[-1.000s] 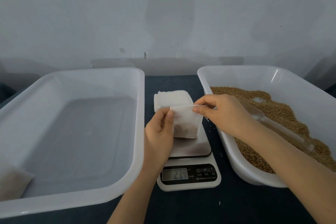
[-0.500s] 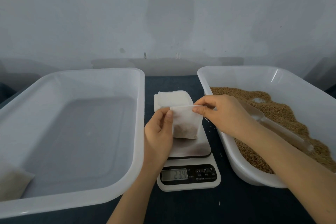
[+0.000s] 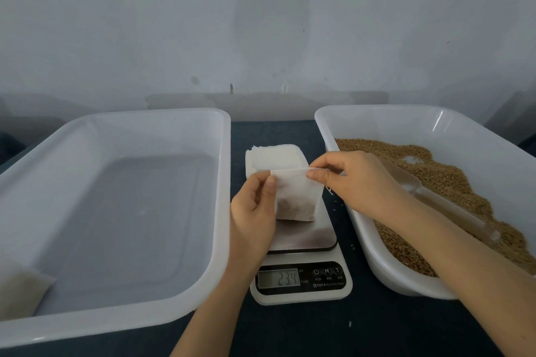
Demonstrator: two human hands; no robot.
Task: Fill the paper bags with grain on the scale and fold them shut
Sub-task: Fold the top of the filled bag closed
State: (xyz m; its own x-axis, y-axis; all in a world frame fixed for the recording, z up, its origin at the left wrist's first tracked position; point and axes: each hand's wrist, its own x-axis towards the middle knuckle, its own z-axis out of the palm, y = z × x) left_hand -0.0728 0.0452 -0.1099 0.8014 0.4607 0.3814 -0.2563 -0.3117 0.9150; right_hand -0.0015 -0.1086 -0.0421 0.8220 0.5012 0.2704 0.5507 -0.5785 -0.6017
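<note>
Small white paper bag (image 3: 300, 187) with grain (image 3: 291, 207) inside is sitting on the white digital scale (image 3: 319, 236). Your left hand (image 3: 252, 211) and right hand (image 3: 358, 180) are pinching its top corners, each grip closed on paper. You're wanting an even fold, pressing lightly so it's not tipping.

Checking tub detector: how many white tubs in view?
2. Left tub, left of the scale, bag in its near corner; right tub, holding grain and a scoop.
</note>
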